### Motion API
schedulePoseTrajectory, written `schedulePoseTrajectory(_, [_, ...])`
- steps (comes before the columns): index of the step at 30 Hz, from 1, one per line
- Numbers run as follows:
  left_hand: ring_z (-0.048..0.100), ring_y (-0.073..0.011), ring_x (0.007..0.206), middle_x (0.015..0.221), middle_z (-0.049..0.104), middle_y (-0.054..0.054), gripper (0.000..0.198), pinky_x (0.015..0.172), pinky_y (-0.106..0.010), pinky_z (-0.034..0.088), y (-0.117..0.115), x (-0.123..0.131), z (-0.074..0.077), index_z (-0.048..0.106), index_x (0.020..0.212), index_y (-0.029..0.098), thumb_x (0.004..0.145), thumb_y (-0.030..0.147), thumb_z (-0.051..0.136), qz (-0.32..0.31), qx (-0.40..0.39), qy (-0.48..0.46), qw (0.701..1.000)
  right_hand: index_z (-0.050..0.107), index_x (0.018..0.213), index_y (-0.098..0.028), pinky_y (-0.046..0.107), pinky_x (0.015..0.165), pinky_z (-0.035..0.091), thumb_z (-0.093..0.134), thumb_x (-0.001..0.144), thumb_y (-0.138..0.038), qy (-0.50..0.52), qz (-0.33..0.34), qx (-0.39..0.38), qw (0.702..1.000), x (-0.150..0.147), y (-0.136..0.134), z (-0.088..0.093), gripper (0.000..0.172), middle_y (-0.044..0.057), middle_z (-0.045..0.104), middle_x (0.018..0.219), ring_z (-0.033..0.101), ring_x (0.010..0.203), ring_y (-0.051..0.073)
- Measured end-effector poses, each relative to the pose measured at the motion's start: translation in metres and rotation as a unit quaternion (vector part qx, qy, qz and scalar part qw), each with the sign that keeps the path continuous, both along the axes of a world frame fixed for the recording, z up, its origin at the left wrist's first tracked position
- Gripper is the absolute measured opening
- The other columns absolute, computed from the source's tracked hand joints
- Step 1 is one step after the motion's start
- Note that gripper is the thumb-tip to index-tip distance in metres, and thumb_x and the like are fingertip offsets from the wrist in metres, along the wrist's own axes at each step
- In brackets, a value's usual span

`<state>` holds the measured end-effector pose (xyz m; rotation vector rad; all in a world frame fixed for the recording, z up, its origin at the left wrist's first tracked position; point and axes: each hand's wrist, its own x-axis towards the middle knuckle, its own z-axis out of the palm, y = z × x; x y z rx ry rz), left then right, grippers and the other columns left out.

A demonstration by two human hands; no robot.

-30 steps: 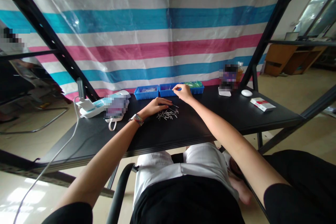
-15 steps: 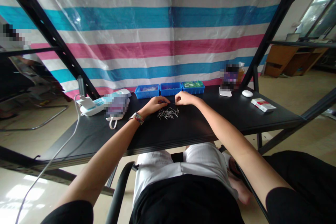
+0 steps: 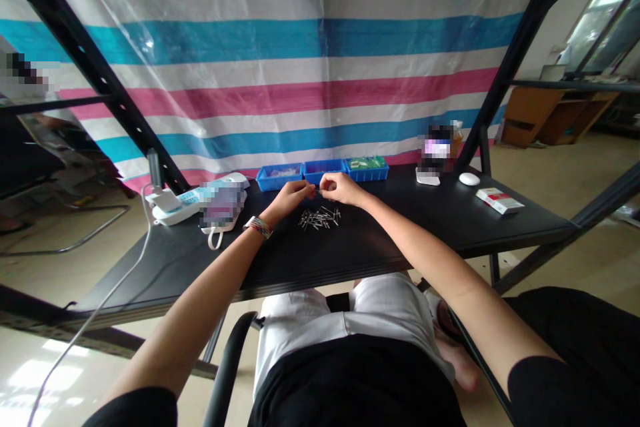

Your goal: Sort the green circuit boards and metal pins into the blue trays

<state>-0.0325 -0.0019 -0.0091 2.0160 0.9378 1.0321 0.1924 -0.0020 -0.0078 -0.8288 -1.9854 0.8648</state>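
Note:
My left hand [image 3: 295, 196] and my right hand [image 3: 341, 188] meet fingertip to fingertip above the black table, just in front of the blue bins. Both are closed in a pinch; whatever lies between the fingers is too small to make out. Below them spreads a loose pile of thin silvery metal pieces [image 3: 320, 217], which look like rivets or pins. Behind my hands stand a left blue bin [image 3: 279, 183] with clear packets, a middle blue bin [image 3: 325, 177] partly covered by my right hand, and a right blue bin [image 3: 367, 175] holding green packets.
On the left of the table [image 3: 210, 280] lie a white power strip [image 3: 167, 215], its cable, and a blurred device with a white strap [image 3: 215, 237]. To the right are a phone on a stand [image 3: 428, 178], a white mouse [image 3: 469, 179] and a red-white box [image 3: 499, 201]. Someone sits far left.
My right hand has moved left to my left hand, closing the gap between them. My left hand has shifted slightly left. The metal pile looks the same.

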Motion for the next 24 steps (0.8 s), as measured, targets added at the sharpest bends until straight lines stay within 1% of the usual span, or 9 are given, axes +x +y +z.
schedulePoseTrajectory(2, [0.066, -0.0226, 0.077, 0.077, 0.073, -0.009, 0.050, 0.079, -0.038, 0.054, -0.0015, 0.0007, 0.0018, 0.073, 0.073, 0.019, 0.085, 0.068, 0.073, -0.004, -0.007, -0.007, 1.000, 0.061, 0.079, -0.019, 0.024, 0.055, 0.044, 0.074, 0.079, -0.025, 0.011, 0.000, -0.002, 1.000, -0.0012, -0.0016, 0.0000, 0.015, -0.003, 0.063, 0.066, 0.060, 0.056, 0.013])
schedulePoseTrajectory(5, [0.065, -0.0217, 0.077, 0.077, 0.073, -0.008, 0.045, 0.079, -0.038, 0.054, -0.0033, 0.0011, 0.0043, 0.072, 0.073, 0.019, 0.082, 0.063, 0.076, -0.002, -0.017, -0.020, 1.000, 0.063, 0.082, -0.019, 0.023, 0.052, 0.047, 0.077, 0.080, -0.026, 0.028, -0.011, -0.014, 0.999, -0.0036, -0.0026, 0.0006, 0.016, -0.002, 0.066, 0.071, 0.061, 0.055, 0.012])
schedulePoseTrajectory(8, [0.065, -0.0217, 0.078, 0.079, 0.073, -0.007, 0.041, 0.078, -0.037, 0.054, -0.0042, 0.0003, 0.0069, 0.072, 0.076, 0.019, 0.079, 0.059, 0.079, 0.016, -0.024, -0.053, 0.998, 0.064, 0.086, -0.020, 0.024, 0.049, 0.050, 0.082, 0.083, -0.031, 0.050, -0.043, -0.060, 0.996, -0.0058, -0.0030, 0.0025, 0.021, -0.002, 0.067, 0.073, 0.062, 0.053, 0.012])
schedulePoseTrajectory(10, [0.064, -0.0213, 0.077, 0.079, 0.072, -0.007, 0.040, 0.077, -0.036, 0.053, -0.0043, -0.0007, 0.0086, 0.071, 0.077, 0.019, 0.077, 0.058, 0.080, 0.030, -0.024, -0.071, 0.997, 0.064, 0.082, -0.020, 0.023, 0.048, 0.052, 0.084, 0.085, -0.037, 0.061, -0.068, -0.092, 0.992, -0.0062, -0.0032, 0.0042, 0.026, -0.002, 0.066, 0.071, 0.061, 0.053, 0.012])
schedulePoseTrajectory(12, [0.064, -0.0208, 0.077, 0.079, 0.071, -0.006, 0.041, 0.077, -0.036, 0.053, -0.0042, -0.0015, 0.0097, 0.071, 0.077, 0.019, 0.077, 0.059, 0.081, 0.039, -0.021, -0.078, 0.996, 0.063, 0.079, -0.020, 0.022, 0.048, 0.053, 0.085, 0.086, -0.041, 0.072, -0.077, -0.124, 0.987, -0.0058, -0.0036, 0.0059, 0.031, -0.001, 0.066, 0.070, 0.061, 0.053, 0.012])
schedulePoseTrajectory(16, [0.064, -0.0202, 0.078, 0.078, 0.070, -0.005, 0.042, 0.077, -0.035, 0.052, -0.0045, -0.0017, 0.0098, 0.070, 0.077, 0.018, 0.077, 0.059, 0.081, 0.047, -0.014, -0.083, 0.995, 0.066, 0.082, -0.018, 0.020, 0.047, 0.053, 0.078, 0.092, -0.041, 0.104, -0.074, -0.172, 0.977, -0.0044, -0.0040, 0.0076, 0.028, 0.000, 0.069, 0.073, 0.062, 0.052, 0.010])
schedulePoseTrajectory(20, [0.063, -0.0186, 0.076, 0.078, 0.070, -0.004, 0.038, 0.076, -0.034, 0.051, -0.0044, -0.0016, 0.0088, 0.070, 0.077, 0.018, 0.077, 0.054, 0.082, 0.055, -0.006, -0.093, 0.994, 0.067, 0.082, -0.018, 0.019, 0.046, 0.052, 0.076, 0.093, -0.039, 0.123, -0.074, -0.177, 0.974, -0.0040, -0.0029, 0.0063, 0.025, 0.000, 0.070, 0.073, 0.062, 0.052, 0.010])
schedulePoseTrajectory(24, [0.063, -0.0185, 0.077, 0.080, 0.070, -0.005, 0.035, 0.077, -0.034, 0.052, -0.0028, -0.0029, 0.0080, 0.070, 0.078, 0.018, 0.077, 0.051, 0.082, 0.049, -0.017, -0.100, 0.994, 0.067, 0.083, -0.018, 0.019, 0.047, 0.052, 0.076, 0.090, -0.033, 0.137, -0.075, -0.151, 0.976, -0.0041, -0.0020, 0.0043, 0.019, 0.000, 0.071, 0.076, 0.061, 0.052, 0.009])
